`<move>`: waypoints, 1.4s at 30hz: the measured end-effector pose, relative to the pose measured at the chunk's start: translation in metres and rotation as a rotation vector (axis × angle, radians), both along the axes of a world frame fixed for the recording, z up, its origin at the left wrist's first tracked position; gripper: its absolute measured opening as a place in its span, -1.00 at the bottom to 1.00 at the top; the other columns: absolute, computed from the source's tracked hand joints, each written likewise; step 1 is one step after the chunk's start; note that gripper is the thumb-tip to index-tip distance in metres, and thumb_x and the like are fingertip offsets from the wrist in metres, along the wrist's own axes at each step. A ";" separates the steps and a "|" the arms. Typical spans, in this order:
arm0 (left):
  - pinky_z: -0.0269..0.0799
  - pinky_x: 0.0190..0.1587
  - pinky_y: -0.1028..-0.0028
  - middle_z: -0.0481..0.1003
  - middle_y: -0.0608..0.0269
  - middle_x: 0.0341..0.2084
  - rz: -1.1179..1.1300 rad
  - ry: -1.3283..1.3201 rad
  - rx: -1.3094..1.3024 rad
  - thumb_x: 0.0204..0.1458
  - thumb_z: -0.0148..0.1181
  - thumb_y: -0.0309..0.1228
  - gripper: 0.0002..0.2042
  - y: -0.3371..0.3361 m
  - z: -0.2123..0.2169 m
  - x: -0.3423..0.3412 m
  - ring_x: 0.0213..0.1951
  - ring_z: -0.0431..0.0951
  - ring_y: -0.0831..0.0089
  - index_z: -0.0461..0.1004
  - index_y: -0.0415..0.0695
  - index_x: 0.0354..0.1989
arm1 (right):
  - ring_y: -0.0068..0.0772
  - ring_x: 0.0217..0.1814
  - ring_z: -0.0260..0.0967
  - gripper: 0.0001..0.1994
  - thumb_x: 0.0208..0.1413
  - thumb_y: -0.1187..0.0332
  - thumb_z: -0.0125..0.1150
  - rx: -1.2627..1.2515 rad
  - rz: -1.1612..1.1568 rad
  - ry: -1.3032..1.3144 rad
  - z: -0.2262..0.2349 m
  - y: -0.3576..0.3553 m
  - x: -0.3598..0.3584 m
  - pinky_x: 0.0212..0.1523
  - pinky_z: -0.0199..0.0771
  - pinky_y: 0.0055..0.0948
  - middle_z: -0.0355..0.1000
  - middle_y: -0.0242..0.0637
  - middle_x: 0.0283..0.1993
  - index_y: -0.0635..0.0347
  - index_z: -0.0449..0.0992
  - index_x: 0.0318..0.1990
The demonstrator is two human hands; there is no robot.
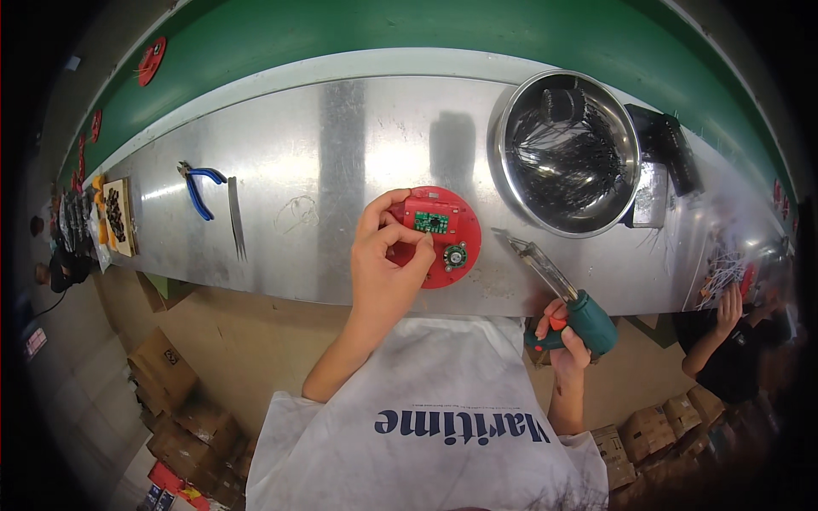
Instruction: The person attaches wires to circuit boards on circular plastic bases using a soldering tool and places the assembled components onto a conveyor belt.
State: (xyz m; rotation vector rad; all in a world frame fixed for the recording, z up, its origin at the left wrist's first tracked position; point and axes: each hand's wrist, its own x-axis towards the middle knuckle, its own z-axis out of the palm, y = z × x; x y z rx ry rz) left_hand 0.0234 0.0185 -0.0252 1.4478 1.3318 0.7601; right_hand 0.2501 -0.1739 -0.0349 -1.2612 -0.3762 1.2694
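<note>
A red round housing point(464, 223) lies on the metal bench in front of me, with a small green circuit board point(432, 223) set in its raised rectangular part. Lower right on the housing sits a small round metal component point(455, 255). My left hand point(385, 255) is closed at the housing's left side, thumb and a bent finger at the board's lower edge; anything tiny between them is hidden. In my right hand point(562, 341) is a green soldering gun point(592, 324) with a red trigger. Its tip points up and left, apart from the housing.
A steel bowl point(511, 170) of dark wires stands back right, beside black and silver blocks point(673, 153). Blue-handled cutters point(201, 192) and tweezers point(236, 217) lie left. A green conveyor belt point(383, 30) runs behind. Another person's hand point(728, 311) works far right near white wires.
</note>
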 end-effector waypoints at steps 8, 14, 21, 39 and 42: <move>0.46 -0.21 0.46 0.39 0.06 0.02 -0.061 0.159 0.097 -0.16 0.34 -0.56 -0.82 0.010 0.014 0.005 -0.14 0.48 0.39 0.44 -0.26 -0.41 | -0.26 -0.41 0.40 -0.64 -0.05 0.27 0.19 0.034 -0.052 0.031 -0.005 0.001 -0.002 -0.38 0.43 -0.39 0.33 0.00 -0.15 0.36 0.38 -0.15; 0.42 -0.10 0.23 0.41 -0.01 -0.17 -0.185 0.475 0.338 -0.21 0.41 -0.35 -0.47 0.018 0.018 0.017 -0.11 0.44 0.03 0.28 -0.22 -0.07 | -0.31 -0.37 0.42 -0.69 0.00 0.31 0.17 0.063 -0.087 0.102 -0.004 0.002 -0.005 -0.33 0.48 -0.34 0.36 -0.01 -0.11 0.34 0.41 -0.14; 0.17 0.16 0.09 0.38 -0.08 0.02 -0.106 0.996 0.973 -0.11 0.27 -0.42 -0.47 0.173 0.023 -0.011 0.08 0.36 0.00 0.30 -0.24 0.10 | -0.34 -0.46 0.35 -0.67 -0.02 0.25 0.15 0.052 -0.184 0.063 -0.004 0.003 -0.010 -0.43 0.39 -0.44 0.34 -0.07 -0.19 0.33 0.37 -0.19; 0.36 0.11 0.24 0.45 -0.01 0.04 -0.492 0.749 0.782 0.12 0.15 -0.15 -0.54 0.392 -0.006 0.103 0.05 0.46 0.06 0.39 -0.12 0.15 | -0.29 -0.48 0.38 -0.70 -0.06 0.25 0.17 0.147 -0.375 0.117 -0.007 0.010 -0.021 -0.48 0.39 -0.44 0.37 -0.08 -0.22 0.30 0.39 -0.25; 0.41 -0.06 0.18 0.54 0.04 -0.16 -0.614 0.586 0.866 0.05 0.20 -0.23 -0.63 0.327 0.020 0.108 -0.09 0.52 0.07 0.49 -0.09 0.01 | -0.29 -0.55 0.35 -0.70 -0.05 0.23 0.14 0.164 -0.451 0.136 -0.008 0.008 -0.021 -0.50 0.37 -0.45 0.37 -0.07 -0.22 0.30 0.39 -0.26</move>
